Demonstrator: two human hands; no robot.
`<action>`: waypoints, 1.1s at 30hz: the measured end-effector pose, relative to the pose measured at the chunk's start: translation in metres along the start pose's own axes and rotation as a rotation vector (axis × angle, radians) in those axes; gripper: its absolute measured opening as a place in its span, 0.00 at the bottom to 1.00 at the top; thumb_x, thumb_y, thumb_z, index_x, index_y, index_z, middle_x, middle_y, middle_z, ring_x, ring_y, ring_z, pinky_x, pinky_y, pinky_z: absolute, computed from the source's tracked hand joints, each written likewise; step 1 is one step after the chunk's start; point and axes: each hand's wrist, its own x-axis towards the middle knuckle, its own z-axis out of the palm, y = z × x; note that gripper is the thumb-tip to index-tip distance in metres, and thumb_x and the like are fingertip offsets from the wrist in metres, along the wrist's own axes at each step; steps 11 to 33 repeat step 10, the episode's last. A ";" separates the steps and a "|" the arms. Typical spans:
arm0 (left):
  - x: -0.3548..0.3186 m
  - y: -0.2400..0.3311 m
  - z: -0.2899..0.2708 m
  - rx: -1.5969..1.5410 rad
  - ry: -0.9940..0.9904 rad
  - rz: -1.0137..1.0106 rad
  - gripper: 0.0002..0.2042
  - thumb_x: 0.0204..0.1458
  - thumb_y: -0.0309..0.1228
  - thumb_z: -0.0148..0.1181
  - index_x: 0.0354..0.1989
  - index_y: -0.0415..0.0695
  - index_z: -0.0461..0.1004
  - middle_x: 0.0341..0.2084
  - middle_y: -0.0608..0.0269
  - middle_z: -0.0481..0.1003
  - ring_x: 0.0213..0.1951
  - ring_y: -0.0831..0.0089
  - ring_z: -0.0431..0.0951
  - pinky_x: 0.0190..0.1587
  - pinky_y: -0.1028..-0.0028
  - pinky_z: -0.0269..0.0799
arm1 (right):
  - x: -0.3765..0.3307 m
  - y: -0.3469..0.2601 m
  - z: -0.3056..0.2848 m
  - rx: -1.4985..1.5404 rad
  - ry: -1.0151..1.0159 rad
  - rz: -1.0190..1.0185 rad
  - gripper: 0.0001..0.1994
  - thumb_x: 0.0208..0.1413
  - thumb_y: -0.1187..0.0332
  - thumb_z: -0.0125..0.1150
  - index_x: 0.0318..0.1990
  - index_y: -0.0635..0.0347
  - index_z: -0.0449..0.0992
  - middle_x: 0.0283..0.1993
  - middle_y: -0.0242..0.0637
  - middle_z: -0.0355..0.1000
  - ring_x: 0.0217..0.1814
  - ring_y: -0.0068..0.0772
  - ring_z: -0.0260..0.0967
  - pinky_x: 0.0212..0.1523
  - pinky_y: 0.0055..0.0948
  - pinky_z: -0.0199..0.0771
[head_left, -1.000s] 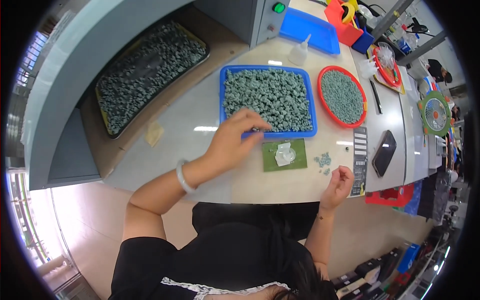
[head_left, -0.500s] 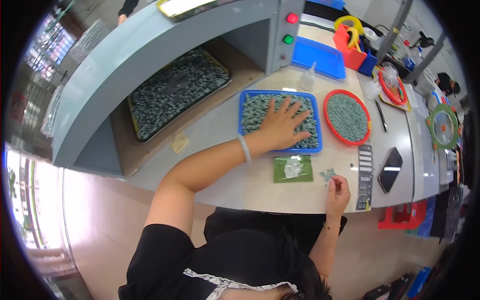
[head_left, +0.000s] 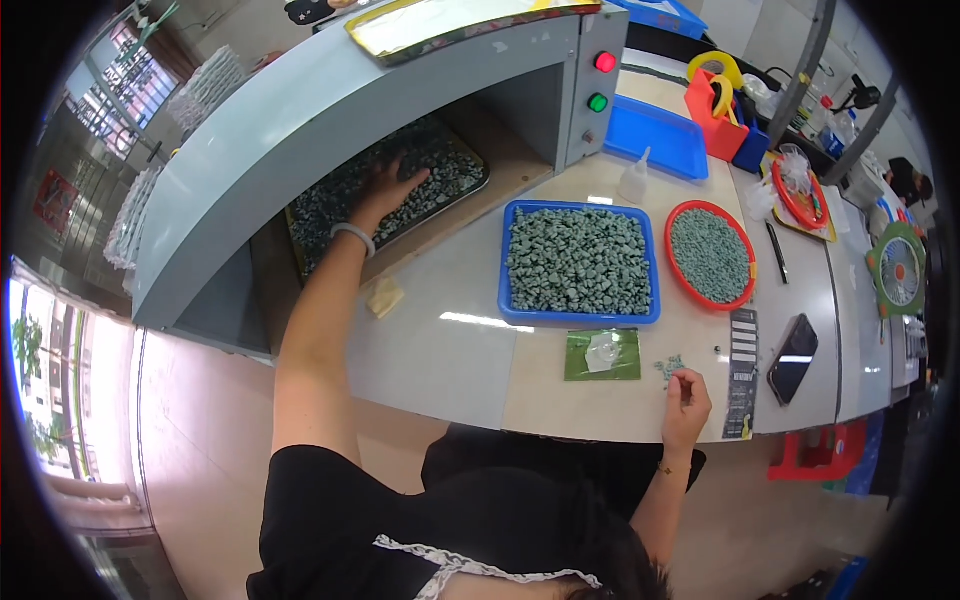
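My left hand [head_left: 384, 192] reaches into the grey arched machine [head_left: 440, 75] and lies over dark green stone chips on a black tray [head_left: 487, 178]; its thumb stands apart from the fingers, whose tips are dim in shadow. On the table at the right, my right hand [head_left: 686, 408] is closed, fingers curled beside a small scatter of pale green chips [head_left: 669, 366]; what it pinches, if anything, is hidden. A blue tray [head_left: 580, 318] full of green stone chips sits between the machine and a round red basket [head_left: 755, 268] of finer green chips.
A green packet [head_left: 625, 366] lies below the blue tray. To the right are a dark printed strip [head_left: 741, 400], a phone [head_left: 793, 362] and a black pen [head_left: 777, 252]. Behind stand a squeeze bottle [head_left: 636, 180] and another blue tray [head_left: 655, 135]. A beige cloth [head_left: 384, 297] lies by the machine opening.
My left hand has left the chips in the blue tray and moved left into the machine, onto its black tray. My right hand stays by the small scatter. The view has shifted slightly.
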 end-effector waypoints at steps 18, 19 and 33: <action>0.094 0.068 0.104 -0.003 -0.140 0.183 0.36 0.42 0.56 0.51 0.61 0.63 0.48 0.61 0.54 0.45 0.62 0.50 0.41 0.61 0.58 0.41 | 0.044 0.048 -0.010 -0.067 0.219 -0.009 0.03 0.49 0.75 0.52 0.31 0.64 0.70 0.28 0.33 0.67 0.31 0.22 0.64 0.34 0.19 0.65; 0.094 0.068 0.104 -0.003 -0.140 0.183 0.36 0.42 0.56 0.51 0.61 0.63 0.48 0.61 0.54 0.45 0.62 0.50 0.41 0.61 0.58 0.41 | 0.044 0.048 -0.010 -0.067 0.219 -0.009 0.03 0.49 0.75 0.52 0.31 0.64 0.70 0.28 0.33 0.67 0.31 0.22 0.64 0.34 0.19 0.65; 0.094 0.068 0.104 -0.003 -0.140 0.183 0.36 0.42 0.56 0.51 0.61 0.63 0.48 0.61 0.54 0.45 0.62 0.50 0.41 0.61 0.58 0.41 | 0.044 0.048 -0.010 -0.067 0.219 -0.009 0.03 0.49 0.75 0.52 0.31 0.64 0.70 0.28 0.33 0.67 0.31 0.22 0.64 0.34 0.19 0.65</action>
